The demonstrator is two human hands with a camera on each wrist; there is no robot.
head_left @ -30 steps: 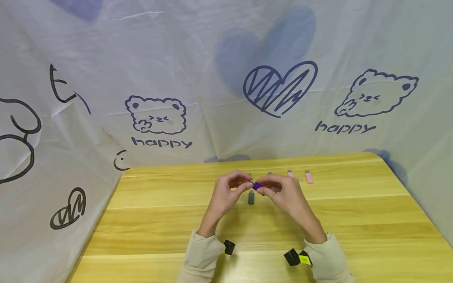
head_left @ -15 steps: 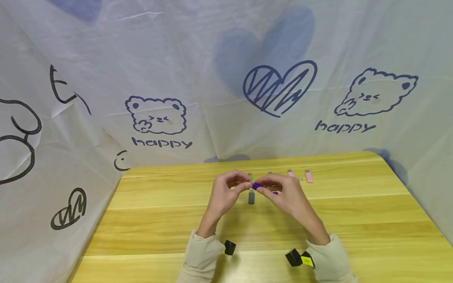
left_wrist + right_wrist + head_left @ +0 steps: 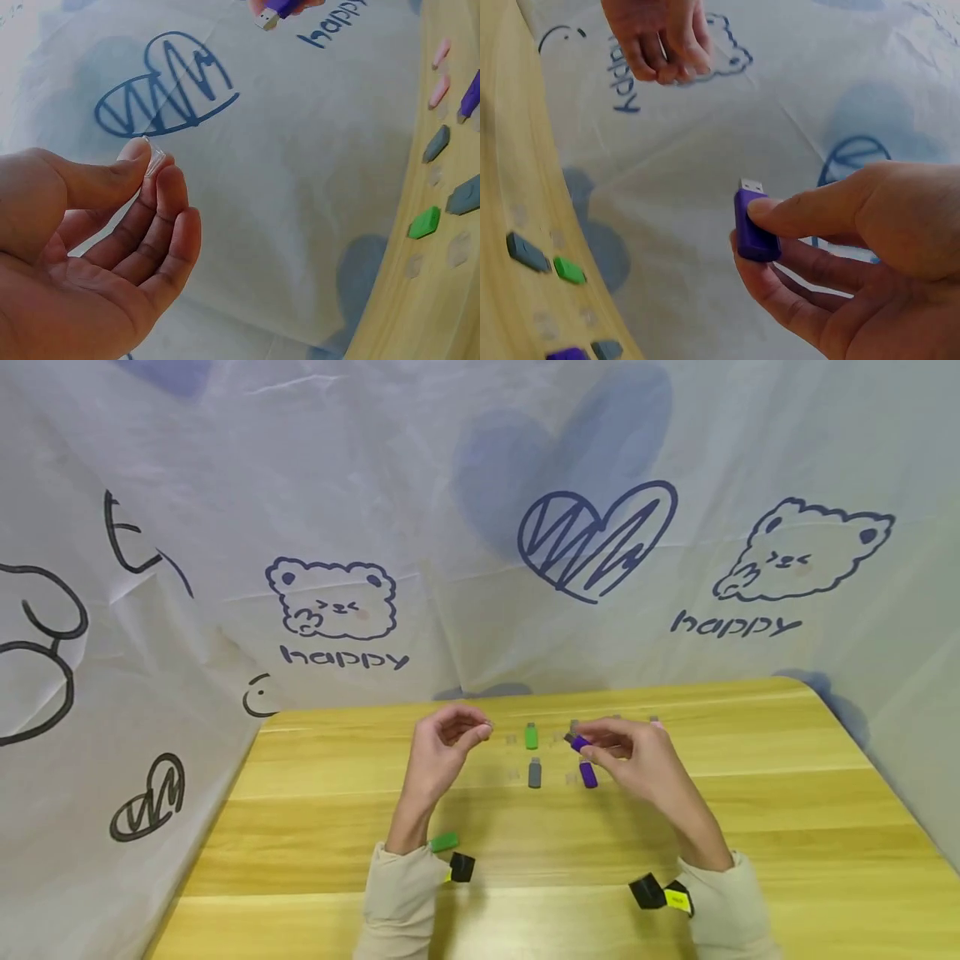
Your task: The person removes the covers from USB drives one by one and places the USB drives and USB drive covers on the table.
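Note:
Between the thumb and fingers of my left hand [image 3: 438,756] is a small clear plastic cap [image 3: 155,160], raised above the table. My right hand [image 3: 648,764] pinches a purple USB flash drive [image 3: 751,229], its bare metal connector [image 3: 751,185] sticking out past the thumb. The two hands are apart, both over the far half of the table. Just below the right fingers, a second purple flash drive [image 3: 588,775] lies on the wood. A green flash drive [image 3: 532,737] and a grey one [image 3: 535,773] lie between the hands.
Another green drive [image 3: 444,842] lies beside the left wrist. Pink drives [image 3: 439,90] and a further grey drive [image 3: 436,144] lie toward the back right. Loose clear caps [image 3: 513,773] sit beside the drives. A printed white cloth [image 3: 450,527] hangs behind the wooden table [image 3: 315,827].
The hands met at the purple flash drive before. Now the left has drawn away leftward with the clear cap, and the right has moved right with the drive, its connector exposed.

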